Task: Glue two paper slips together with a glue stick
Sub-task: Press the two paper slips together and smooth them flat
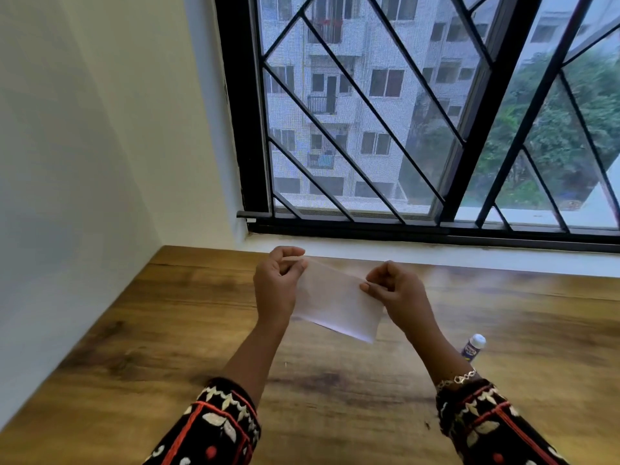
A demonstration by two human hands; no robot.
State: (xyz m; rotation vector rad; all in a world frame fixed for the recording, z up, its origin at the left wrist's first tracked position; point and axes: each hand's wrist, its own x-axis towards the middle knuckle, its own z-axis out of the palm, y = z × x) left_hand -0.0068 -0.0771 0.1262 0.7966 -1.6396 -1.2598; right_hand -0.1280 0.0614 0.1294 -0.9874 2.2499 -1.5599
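We hold the paper up over the table, the glue stick waiting.

Our left hand [276, 283] and right hand [394, 292] each pinch an upper corner of the white paper [335, 303], lifted above the wooden table [167, 330]; we cannot tell whether it is one slip or two. We judge this to be aligning. Next calls for freeing a hand for the white-topped glue stick [471, 347], which stands to the right of the paper, nearer us. Beyond the paper is a barred window [402, 112], and left of it a pale wall [84, 129].

Thin, matt white paper [337, 305] above a smooth wood-grain table [167, 330]; embroidered cloth sleeves [218, 427].
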